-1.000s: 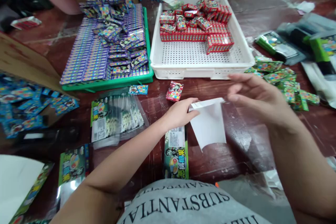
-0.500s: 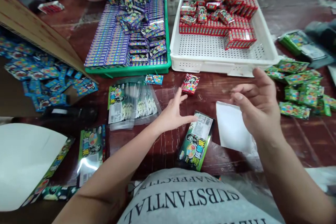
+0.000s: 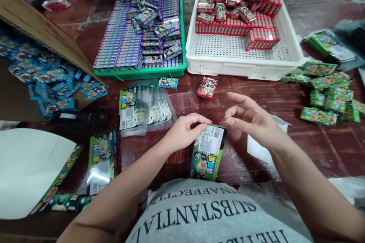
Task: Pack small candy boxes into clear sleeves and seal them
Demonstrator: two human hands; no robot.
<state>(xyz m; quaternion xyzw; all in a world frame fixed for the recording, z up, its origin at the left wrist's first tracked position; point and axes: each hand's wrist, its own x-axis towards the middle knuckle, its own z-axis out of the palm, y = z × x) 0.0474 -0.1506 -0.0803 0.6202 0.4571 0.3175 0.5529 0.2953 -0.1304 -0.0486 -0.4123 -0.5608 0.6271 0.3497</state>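
A flat green printed packet [image 3: 207, 159] with a white barcode label lies tilted in front of my shirt. My left hand [image 3: 185, 131] pinches its upper left edge between thumb and fingers. Just off the packet's upper right corner is my right hand [image 3: 251, 121], thumb and index finger drawn together; whatever is between them is too small to make out. Beneath the right wrist lies a white sheet [image 3: 258, 150], partly covered. Beyond the hands, a small red candy box [image 3: 207, 87] and a small blue packet [image 3: 168, 82] rest on the dark red table.
A green tray [image 3: 142, 74] of purple boxes and a white tray [image 3: 236, 69] of red boxes stand at the back. Green packets [image 3: 327, 95] are piled right. Clear printed bags [image 3: 145, 108] lie left, near a carton [image 3: 48, 34] with blue packets.
My left hand has drawn back from the red box to the green packet's top edge. The right hand has moved left and down towards it. The white sheet has shifted right.
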